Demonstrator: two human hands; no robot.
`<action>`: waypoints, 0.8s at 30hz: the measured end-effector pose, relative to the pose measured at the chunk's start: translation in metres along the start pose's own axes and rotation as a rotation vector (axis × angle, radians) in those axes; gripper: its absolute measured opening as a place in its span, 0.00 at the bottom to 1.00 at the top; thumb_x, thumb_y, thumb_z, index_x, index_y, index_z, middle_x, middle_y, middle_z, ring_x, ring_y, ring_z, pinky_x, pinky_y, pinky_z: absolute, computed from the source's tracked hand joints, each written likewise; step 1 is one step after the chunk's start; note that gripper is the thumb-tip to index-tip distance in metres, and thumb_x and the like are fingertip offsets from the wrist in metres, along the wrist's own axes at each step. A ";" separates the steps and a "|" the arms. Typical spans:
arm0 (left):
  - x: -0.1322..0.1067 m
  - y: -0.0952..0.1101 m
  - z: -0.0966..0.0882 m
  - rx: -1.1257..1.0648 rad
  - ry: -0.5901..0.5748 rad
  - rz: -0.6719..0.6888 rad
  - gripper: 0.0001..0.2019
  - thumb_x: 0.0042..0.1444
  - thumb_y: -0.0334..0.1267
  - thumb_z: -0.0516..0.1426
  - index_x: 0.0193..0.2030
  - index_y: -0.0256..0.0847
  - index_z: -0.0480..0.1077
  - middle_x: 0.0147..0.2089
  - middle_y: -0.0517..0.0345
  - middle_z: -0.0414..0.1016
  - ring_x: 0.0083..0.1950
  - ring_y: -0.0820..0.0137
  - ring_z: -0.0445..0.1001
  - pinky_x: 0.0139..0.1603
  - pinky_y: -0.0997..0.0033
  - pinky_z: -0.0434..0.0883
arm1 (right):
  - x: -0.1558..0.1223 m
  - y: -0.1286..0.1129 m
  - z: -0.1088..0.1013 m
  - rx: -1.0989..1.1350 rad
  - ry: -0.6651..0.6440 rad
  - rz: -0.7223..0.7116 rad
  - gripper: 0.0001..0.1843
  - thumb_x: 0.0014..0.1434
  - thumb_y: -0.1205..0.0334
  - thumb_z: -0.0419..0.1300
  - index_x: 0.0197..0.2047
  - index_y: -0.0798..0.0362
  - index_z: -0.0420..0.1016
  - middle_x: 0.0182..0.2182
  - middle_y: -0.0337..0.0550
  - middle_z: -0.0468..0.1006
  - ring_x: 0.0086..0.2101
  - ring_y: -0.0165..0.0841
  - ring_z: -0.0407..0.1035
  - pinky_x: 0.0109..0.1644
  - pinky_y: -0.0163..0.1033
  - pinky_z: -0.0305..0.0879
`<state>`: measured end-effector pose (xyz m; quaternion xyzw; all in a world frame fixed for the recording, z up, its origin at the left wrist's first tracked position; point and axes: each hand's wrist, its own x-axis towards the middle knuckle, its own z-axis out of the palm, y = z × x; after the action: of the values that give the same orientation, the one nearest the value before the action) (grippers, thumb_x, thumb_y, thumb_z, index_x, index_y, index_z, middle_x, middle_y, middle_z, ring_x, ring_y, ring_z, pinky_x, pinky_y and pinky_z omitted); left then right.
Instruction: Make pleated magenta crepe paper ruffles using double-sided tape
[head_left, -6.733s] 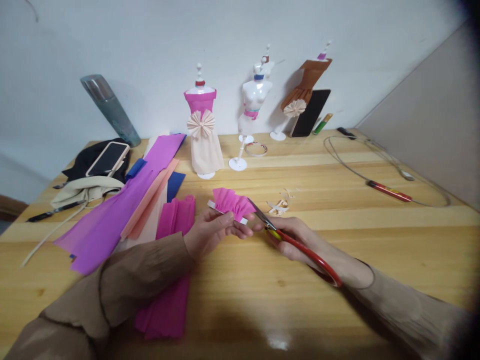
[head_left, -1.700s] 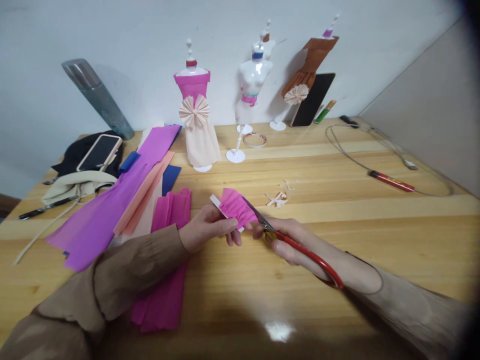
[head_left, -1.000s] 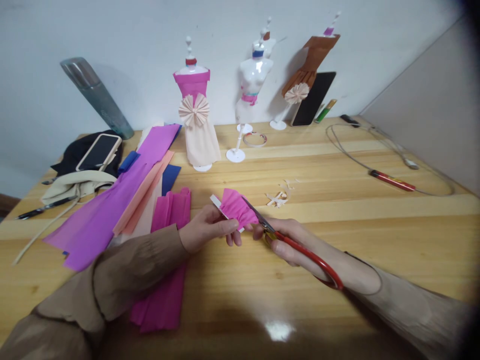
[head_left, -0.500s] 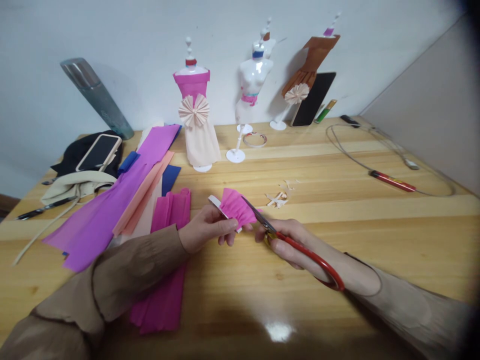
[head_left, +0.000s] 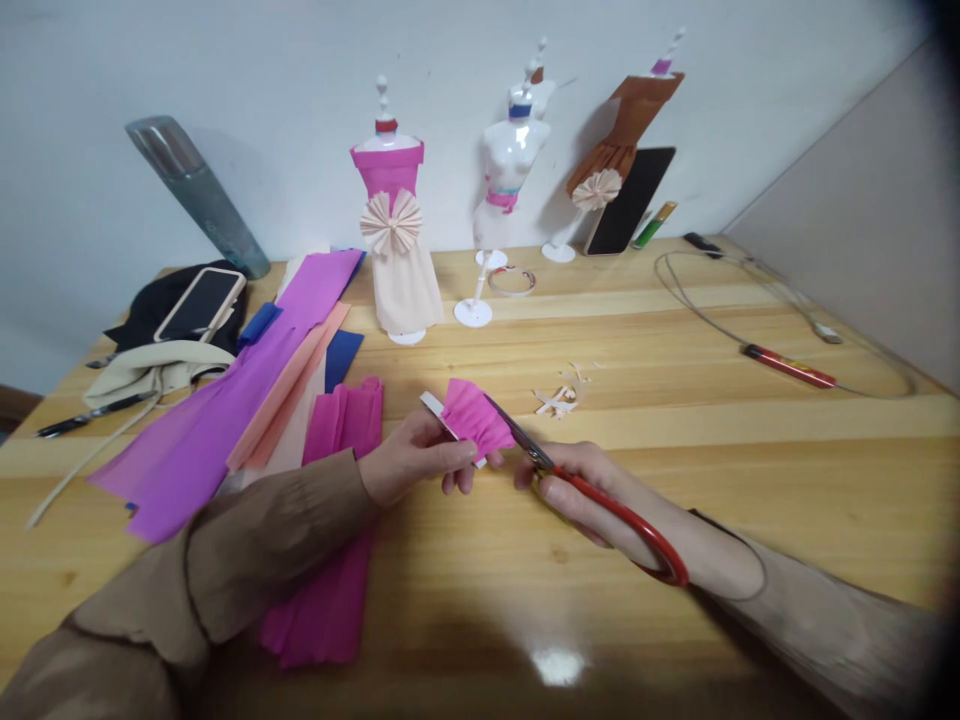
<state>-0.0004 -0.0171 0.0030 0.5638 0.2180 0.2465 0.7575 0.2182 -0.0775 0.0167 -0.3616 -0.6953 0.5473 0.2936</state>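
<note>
My left hand [head_left: 420, 450] pinches a gathered piece of pink crepe paper [head_left: 475, 415] with a white strip [head_left: 435, 405] along its left side. Red-handled scissors [head_left: 615, 515] are gripped in my right hand [head_left: 581, 490]; their blades lie at the right edge of the pink piece. Whether the blades are fully closed I cannot tell. Small pale paper scraps [head_left: 556, 402] lie on the table just beyond the scissors. A folded length of bright pink crepe paper [head_left: 341, 425] passes beneath my left forearm.
Small mannequins stand behind: one in a pink and cream dress [head_left: 406, 290], one mostly bare [head_left: 512, 150], one in brown [head_left: 634, 115]. Purple crepe paper [head_left: 195, 430], a phone [head_left: 201, 305] and a tilted bottle [head_left: 199, 195] are left. A red glue gun-like stick with cable [head_left: 787, 366] lies right.
The small bit of pink paper that stuck out past the blades no longer shows. Both hands stay nearly in place, and the whole view has shifted slightly.
</note>
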 end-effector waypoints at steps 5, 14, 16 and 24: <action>0.000 -0.003 -0.002 -0.012 -0.002 -0.004 0.19 0.54 0.51 0.61 0.35 0.32 0.75 0.24 0.58 0.70 0.24 0.77 0.68 0.22 0.80 0.64 | 0.000 0.005 0.001 -0.025 0.042 -0.010 0.18 0.67 0.49 0.50 0.35 0.55 0.69 0.23 0.37 0.62 0.22 0.25 0.53 0.21 0.31 0.50; 0.002 0.001 0.001 -0.063 0.028 -0.038 0.18 0.46 0.48 0.66 0.34 0.32 0.74 0.29 0.55 0.74 0.24 0.75 0.70 0.21 0.77 0.68 | 0.001 0.001 0.000 0.011 -0.038 0.005 0.17 0.67 0.50 0.51 0.38 0.54 0.71 0.13 0.29 0.54 0.16 0.26 0.50 0.23 0.33 0.56; 0.002 0.003 0.002 -0.073 0.022 -0.040 0.18 0.46 0.47 0.67 0.34 0.32 0.73 0.27 0.56 0.74 0.23 0.75 0.70 0.21 0.77 0.68 | 0.001 0.001 0.000 0.002 -0.042 0.005 0.16 0.67 0.51 0.51 0.38 0.54 0.71 0.14 0.29 0.55 0.16 0.25 0.50 0.22 0.33 0.55; 0.001 0.003 0.000 -0.047 0.022 -0.115 0.18 0.42 0.43 0.69 0.35 0.33 0.72 0.28 0.56 0.75 0.24 0.75 0.70 0.23 0.76 0.68 | 0.000 0.008 0.002 -0.025 0.021 -0.037 0.16 0.68 0.51 0.49 0.36 0.54 0.69 0.16 0.30 0.55 0.17 0.25 0.51 0.20 0.33 0.52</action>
<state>0.0007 -0.0160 0.0054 0.5296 0.2526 0.2139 0.7810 0.2178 -0.0776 0.0083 -0.3582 -0.7056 0.5292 0.3063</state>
